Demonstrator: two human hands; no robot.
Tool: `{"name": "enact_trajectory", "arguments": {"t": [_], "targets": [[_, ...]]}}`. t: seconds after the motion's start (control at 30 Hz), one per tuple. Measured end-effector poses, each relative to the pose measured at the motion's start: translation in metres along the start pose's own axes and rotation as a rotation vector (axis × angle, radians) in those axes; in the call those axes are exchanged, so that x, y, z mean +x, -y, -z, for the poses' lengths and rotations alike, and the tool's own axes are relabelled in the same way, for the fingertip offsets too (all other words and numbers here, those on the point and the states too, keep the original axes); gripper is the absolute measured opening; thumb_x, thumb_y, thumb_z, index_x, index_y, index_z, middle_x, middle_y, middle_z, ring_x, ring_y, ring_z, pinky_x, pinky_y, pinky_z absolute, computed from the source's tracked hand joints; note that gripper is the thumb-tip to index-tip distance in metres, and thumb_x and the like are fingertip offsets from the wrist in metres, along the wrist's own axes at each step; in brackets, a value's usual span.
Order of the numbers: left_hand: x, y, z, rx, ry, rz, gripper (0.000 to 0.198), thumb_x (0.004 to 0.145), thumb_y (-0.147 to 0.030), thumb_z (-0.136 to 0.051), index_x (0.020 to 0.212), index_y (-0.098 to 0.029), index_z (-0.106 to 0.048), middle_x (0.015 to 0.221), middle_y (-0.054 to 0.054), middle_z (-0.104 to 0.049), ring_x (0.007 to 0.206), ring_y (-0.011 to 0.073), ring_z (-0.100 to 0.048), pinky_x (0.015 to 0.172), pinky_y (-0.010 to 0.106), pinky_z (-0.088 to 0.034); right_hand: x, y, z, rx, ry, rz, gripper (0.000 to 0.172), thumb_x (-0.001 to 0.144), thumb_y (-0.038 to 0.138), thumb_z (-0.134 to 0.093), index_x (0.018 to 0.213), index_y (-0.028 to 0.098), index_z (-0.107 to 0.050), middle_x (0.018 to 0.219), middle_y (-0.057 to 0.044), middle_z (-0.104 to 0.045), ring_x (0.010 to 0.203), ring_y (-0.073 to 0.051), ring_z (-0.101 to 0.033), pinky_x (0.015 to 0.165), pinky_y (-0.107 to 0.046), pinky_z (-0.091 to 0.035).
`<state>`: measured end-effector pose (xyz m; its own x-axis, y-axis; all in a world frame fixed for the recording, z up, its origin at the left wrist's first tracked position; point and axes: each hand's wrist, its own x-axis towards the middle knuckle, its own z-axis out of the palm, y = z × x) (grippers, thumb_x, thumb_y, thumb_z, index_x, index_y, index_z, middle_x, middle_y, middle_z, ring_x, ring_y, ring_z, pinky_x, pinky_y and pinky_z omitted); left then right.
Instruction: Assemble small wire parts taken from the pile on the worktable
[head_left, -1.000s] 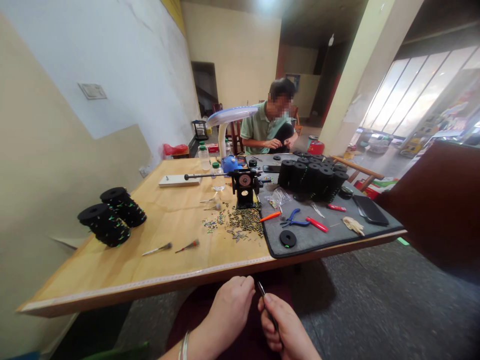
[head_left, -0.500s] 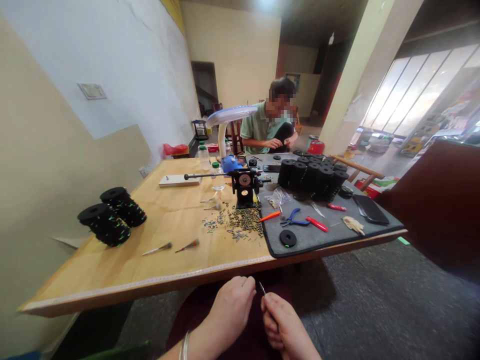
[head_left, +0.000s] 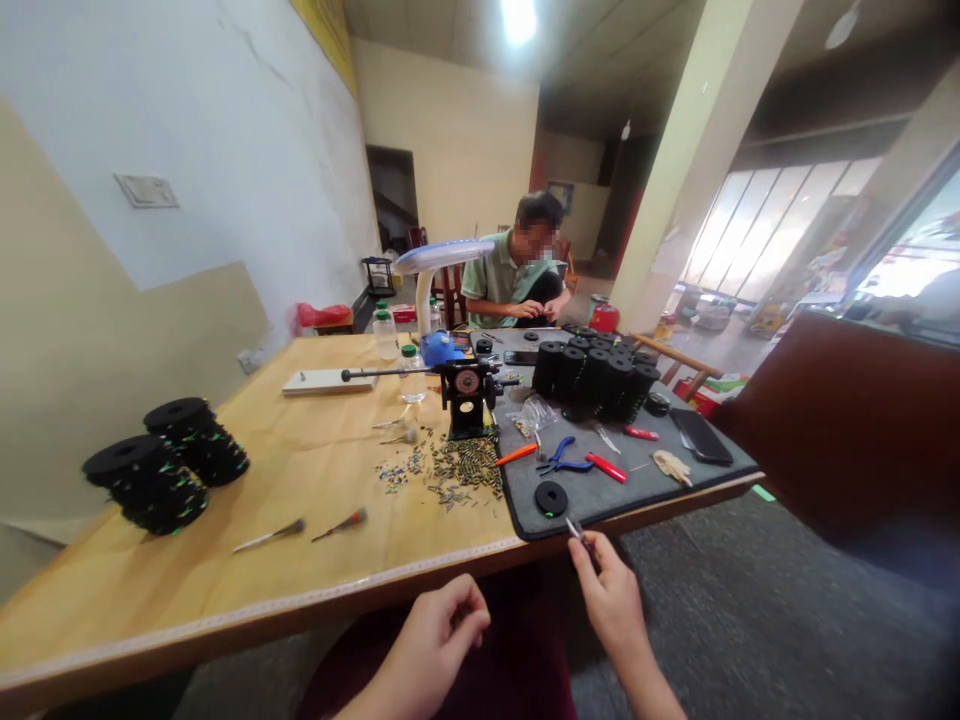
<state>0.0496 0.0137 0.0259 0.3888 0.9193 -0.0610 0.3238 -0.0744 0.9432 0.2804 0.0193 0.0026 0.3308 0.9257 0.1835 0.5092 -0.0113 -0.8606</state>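
Observation:
My right hand (head_left: 611, 585) is closed around a small pointed metal tool (head_left: 576, 527), perhaps scissors or tweezers. The tool's tip points up and forward, near the front edge of the grey mat (head_left: 645, 490). Just beyond that tip, a flat black foam spool (head_left: 551, 498) lies on the mat with a bit of green on its rim. My left hand (head_left: 442, 630) is low in front of the table edge, fingers curled and thumb against them. Whatever it may pinch is too small or hidden to make out.
Small dark pieces (head_left: 469, 465) are heaped before a black clamp-like device (head_left: 466, 400). Pliers (head_left: 564, 455), a red-handled tool (head_left: 606, 468) and stacked black spools (head_left: 592, 375) occupy the mat. Two brushes (head_left: 341, 523) lie left. Across the table sits a person (head_left: 495, 285) beyond a lamp (head_left: 442, 255).
My hands have moved apart. The right one has gone right and forward toward the mat with the tool, while the left has turned and lowered slightly. The camera view has shifted.

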Motion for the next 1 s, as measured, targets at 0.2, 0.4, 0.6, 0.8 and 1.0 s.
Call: {"name": "enact_trajectory", "arguments": {"t": [0.2, 0.4, 0.6, 0.8, 1.0], "targets": [[0.004, 0.001, -0.001, -0.395, 0.062, 0.097, 0.038, 0.073, -0.053, -0.061, 0.067, -0.018, -0.048, 0.053, -0.004, -0.051, 0.047, 0.0087, -0.039, 0.048, 0.021, -0.029, 0.071, -0.01, 0.032, -0.766, -0.091, 0.262, 0.034, 0.091, 0.042, -0.041, 0.099, 0.019, -0.065, 0.09, -0.01, -0.072, 0.08, -0.022, -0.065, 0.062, -0.026, -0.038], [0.003, 0.0, 0.001, -0.528, 0.025, 0.128, 0.042, 0.07, -0.055, -0.066, 0.068, -0.016, -0.049, 0.054, -0.004, -0.052, 0.044, 0.0058, -0.037, 0.046, 0.02, -0.025, 0.098, -0.007, 0.024, -0.824, -0.015, 0.371, 0.028, 0.088, 0.037, -0.049, 0.101, 0.021, -0.068, 0.087, -0.008, -0.07, 0.083, -0.021, -0.063, 0.069, -0.026, -0.04], [0.002, -0.006, 0.001, -0.603, -0.061, 0.098, 0.039, 0.072, -0.05, -0.067, 0.069, -0.016, -0.049, 0.056, -0.004, -0.053, 0.047, 0.0062, -0.04, 0.049, 0.02, -0.03, 0.067, 0.023, 0.008, -0.442, -0.003, 0.477, 0.031, 0.089, 0.036, -0.047, 0.101, 0.016, -0.067, 0.1, -0.015, -0.068, 0.1, -0.03, -0.055, 0.092, -0.04, -0.037], [0.004, -0.012, 0.001, -0.736, -0.212, 0.004, 0.033, 0.074, -0.044, -0.068, 0.069, -0.017, -0.049, 0.058, -0.003, -0.055, 0.049, 0.0074, -0.045, 0.051, 0.021, -0.036, -0.01, 0.052, -0.067, 0.584, 0.672, 0.082, 0.049, 0.09, 0.055, -0.037, 0.096, 0.015, -0.065, 0.08, -0.008, -0.067, 0.076, -0.021, -0.061, 0.075, -0.034, -0.047], [-0.002, 0.008, 0.017, -0.858, -0.424, 0.005, 0.03, 0.073, -0.04, -0.071, 0.072, -0.016, -0.053, 0.06, -0.003, -0.057, 0.053, 0.008, -0.05, 0.054, 0.02, -0.041, -0.026, 0.064, -0.099, 0.597, 0.814, -0.057, 0.041, 0.084, 0.056, -0.051, 0.086, 0.016, -0.06, 0.059, 0.001, -0.058, 0.047, -0.01, -0.046, 0.049, -0.022, -0.036]]}}
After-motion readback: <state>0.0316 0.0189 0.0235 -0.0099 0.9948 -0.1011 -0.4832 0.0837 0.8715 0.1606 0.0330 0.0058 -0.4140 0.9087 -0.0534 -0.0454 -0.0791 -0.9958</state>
